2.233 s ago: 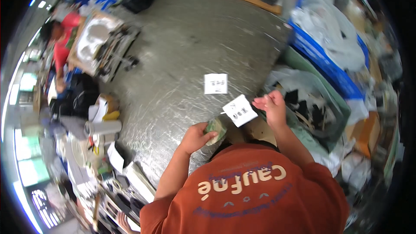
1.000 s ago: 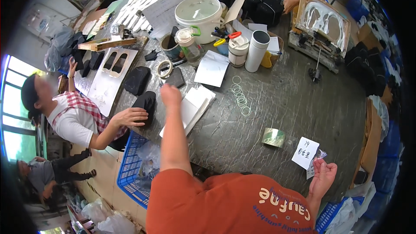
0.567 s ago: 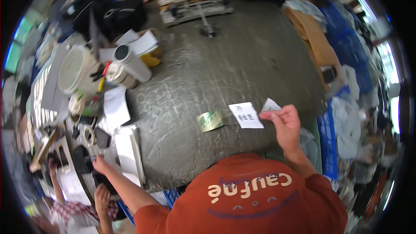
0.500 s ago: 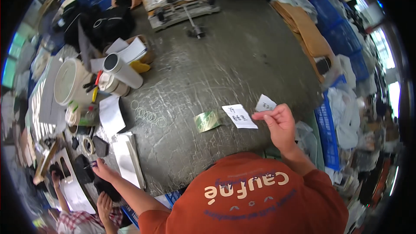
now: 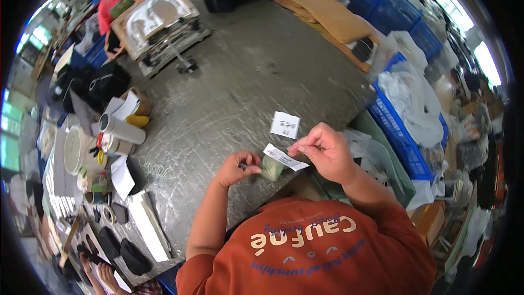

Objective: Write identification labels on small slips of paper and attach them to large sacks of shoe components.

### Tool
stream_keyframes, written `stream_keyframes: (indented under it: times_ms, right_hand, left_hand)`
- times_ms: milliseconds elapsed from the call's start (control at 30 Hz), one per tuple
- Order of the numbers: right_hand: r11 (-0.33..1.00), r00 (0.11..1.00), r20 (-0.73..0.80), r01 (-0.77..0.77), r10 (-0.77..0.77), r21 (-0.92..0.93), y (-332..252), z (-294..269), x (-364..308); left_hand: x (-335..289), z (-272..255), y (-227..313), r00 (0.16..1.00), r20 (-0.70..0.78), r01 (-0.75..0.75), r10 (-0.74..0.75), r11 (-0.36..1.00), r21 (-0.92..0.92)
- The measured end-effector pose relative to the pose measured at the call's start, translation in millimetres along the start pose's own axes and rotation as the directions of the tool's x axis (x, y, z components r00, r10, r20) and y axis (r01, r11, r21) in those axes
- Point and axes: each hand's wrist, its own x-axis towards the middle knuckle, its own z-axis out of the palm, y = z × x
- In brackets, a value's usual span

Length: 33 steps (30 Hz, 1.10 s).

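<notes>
My left hand [image 5: 239,169] is over the near part of the table, its fingers curled round a small dark object [image 5: 243,165] whose kind I cannot make out. Its thumb reaches the edge of a shiny green piece [image 5: 272,170], perhaps a small packet. Across the top of that piece slants a white paper slip [image 5: 285,158] with markings. The closed fingertips of my right hand [image 5: 326,153] pinch at the slip's upper edge. Just beyond lies a second white slip [image 5: 285,124] with handwriting, flat on the dark table [image 5: 245,76].
Clear rings [image 5: 156,168], folded white paper [image 5: 148,226], a white bottle [image 5: 123,129] and a bucket [image 5: 76,150] stand or lie on the left. A framed press [image 5: 161,27] is at the far left, near a person in red. Blue crates [image 5: 406,125] line the right.
My left hand has come from the left side to the green piece, bringing the small dark object. One slip now slants over the green piece at my right fingertips. The view has turned.
</notes>
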Motion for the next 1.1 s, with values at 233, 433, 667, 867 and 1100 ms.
stream_keyframes:
  times_ms: [233,433,667,867,1100]
  right_hand:
    - [0.972,0.999,0.028,-0.009,0.016,-0.233,-45.2,-86.1,-48.6]
    - [0.826,0.994,0.078,-0.023,0.081,-0.564,-56.7,-139.3,-80.9]
    - [0.933,0.997,0.008,-0.066,0.073,-0.355,-47.7,-187.9,-113.8]
    - [0.916,0.913,-0.083,-0.401,0.4,0.001,62.0,-202.0,-80.0]
    - [0.843,0.873,-0.145,-0.487,0.465,-0.229,222.3,-167.0,-59.7]
  left_hand:
    - [40.6,150.6,-10.6,0.983,0.137,-0.098,0.12,0.983,-0.157]
    - [102.6,209.5,5.5,0.893,0.06,-0.449,0.447,0.892,0.043]
    - [125.1,256.8,-3.9,0.987,0.152,-0.044,0.049,0.998,-0.033]
    - [85.3,283.0,-50.6,0.997,-0.071,0.015,-0.021,0.997,-0.074]
    - [64.6,305.4,-104.9,0.908,-0.364,0.245,-0.209,0.968,0.055]
